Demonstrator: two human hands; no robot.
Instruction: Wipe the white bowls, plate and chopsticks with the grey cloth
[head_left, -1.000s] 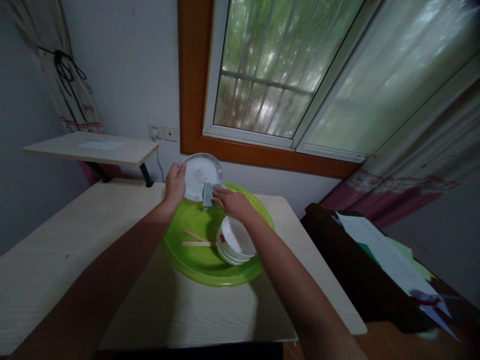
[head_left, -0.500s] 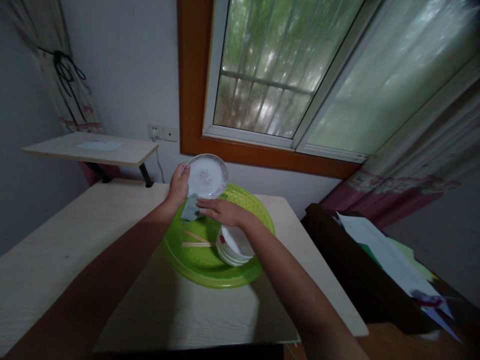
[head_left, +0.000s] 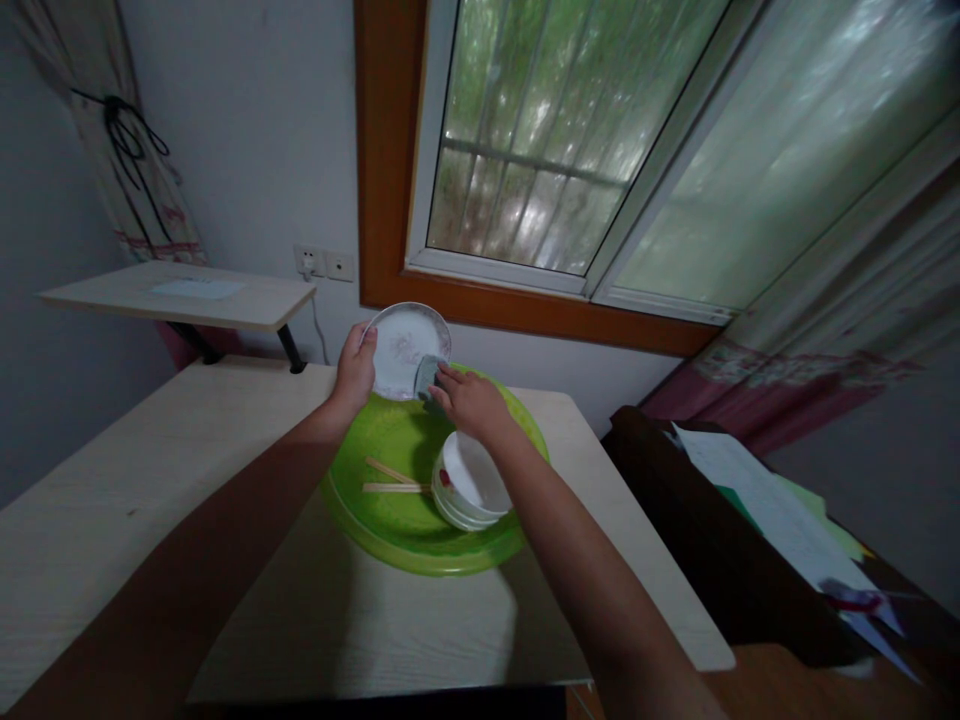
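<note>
while one person works at the pale wooden table (head_left: 150, 470) under the window (head_left: 540, 140), i count the following: one left hand (head_left: 355, 368), gripping a white plate (head_left: 401, 340) by its left edge, thumb over the rim; one right hand (head_left: 472, 400), fingers gathered on a grey-green cloth (head_left: 425, 376) that lies against the plate's lower right part; the plate itself, round, faintly patterned, raised and tilted towards the person above the far left side of the basin. item, one bright green round basin (head_left: 442, 563), resting on the table; in it, a stack of white bowls (head_left: 469, 485) with a red mark on the side, partly covered by the right forearm; left of these, pale chopsticks (head_left: 391, 488), their right ends meeting the bowls. item, one raised shelf (head_left: 262, 308) at the table's far left, bearing a paper sheet (head_left: 196, 288).
</note>
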